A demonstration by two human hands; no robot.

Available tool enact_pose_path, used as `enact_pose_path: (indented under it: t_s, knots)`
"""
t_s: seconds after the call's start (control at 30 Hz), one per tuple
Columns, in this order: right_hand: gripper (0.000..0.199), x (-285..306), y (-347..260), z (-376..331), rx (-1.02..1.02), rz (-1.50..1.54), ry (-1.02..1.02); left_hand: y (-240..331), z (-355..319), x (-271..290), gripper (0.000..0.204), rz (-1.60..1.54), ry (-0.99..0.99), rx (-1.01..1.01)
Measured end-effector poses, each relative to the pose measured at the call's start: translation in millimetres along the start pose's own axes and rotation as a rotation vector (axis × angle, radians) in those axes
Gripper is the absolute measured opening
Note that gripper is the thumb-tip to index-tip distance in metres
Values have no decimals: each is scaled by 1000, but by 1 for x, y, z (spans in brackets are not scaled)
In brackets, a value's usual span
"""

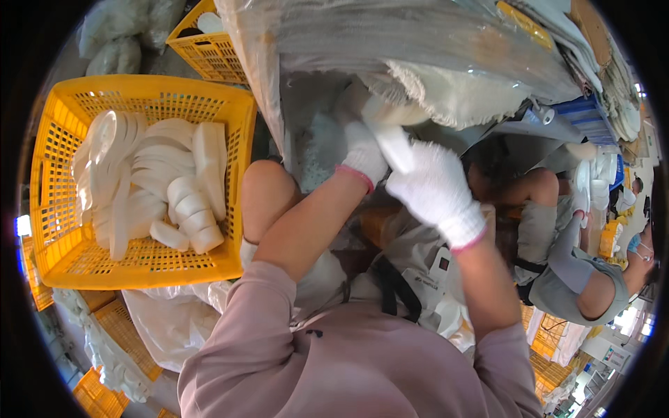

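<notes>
Both my hands wear white knit gloves with pink cuffs and meet in front of a grey, plastic-draped enclosure. My right hand [435, 187] is closed on the near end of a smooth, elongated white piece [394, 148], which is smeared by motion. Close against the piece's left side is my left hand [364, 155]; its fingers are too blurred to show their grip. The piece's far end reaches a pale, rounded, blurred form [394, 111] under the enclosure's edge. I cannot tell whether they touch. A ragged, fringed white cloth [456, 94] hangs beside it.
At my left stands a yellow perforated crate [150, 277] with several smooth white curved and round pieces [164, 164]. Behind it is another yellow crate [212, 59]. Clear plastic sheeting [418, 38] covers the enclosure top. A co-worker [585, 279] sits at my right.
</notes>
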State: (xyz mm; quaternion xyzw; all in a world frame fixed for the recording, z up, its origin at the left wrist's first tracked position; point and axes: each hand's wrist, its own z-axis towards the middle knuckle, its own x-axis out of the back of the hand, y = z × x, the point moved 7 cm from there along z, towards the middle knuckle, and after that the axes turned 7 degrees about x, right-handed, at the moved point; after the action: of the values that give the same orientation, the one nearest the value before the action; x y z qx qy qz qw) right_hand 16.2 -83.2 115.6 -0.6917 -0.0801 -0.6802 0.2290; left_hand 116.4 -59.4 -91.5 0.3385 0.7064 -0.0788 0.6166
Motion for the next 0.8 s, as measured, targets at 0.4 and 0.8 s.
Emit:
enact_pose_path:
  t_s: [0.4,0.8]
  knots:
    - [47,7,-31,-49,-63,-151,-62,-33,-59,-49,90,-300,-254,253]
    - [17,10,-44,-79,-142,-41,51,-21,-79,-53,78,-249,-25,127]
